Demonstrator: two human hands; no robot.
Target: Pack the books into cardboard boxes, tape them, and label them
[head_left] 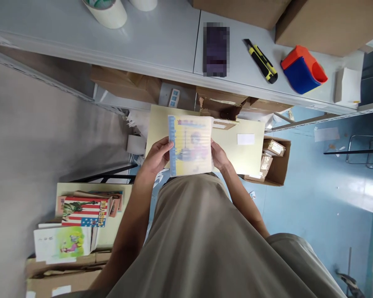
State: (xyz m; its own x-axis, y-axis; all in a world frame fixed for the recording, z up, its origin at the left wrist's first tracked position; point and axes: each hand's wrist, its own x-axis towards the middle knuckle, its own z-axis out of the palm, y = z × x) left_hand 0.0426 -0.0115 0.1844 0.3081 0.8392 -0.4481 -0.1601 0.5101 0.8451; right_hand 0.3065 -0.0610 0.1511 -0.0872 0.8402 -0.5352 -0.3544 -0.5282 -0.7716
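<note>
I hold a thin booklet with a blurred yellow, blue and pink cover in front of my chest. My left hand grips its left edge with the thumb on the cover. Along its right edge my right hand is closed on it. Under the booklet lies a large pale yellow envelope with a white label.
A grey shelf ahead carries tape rolls, a phone, a yellow-black utility knife, a red-blue tape dispenser and cardboard boxes. Books are stacked at lower left. An open carton stands on the blue floor.
</note>
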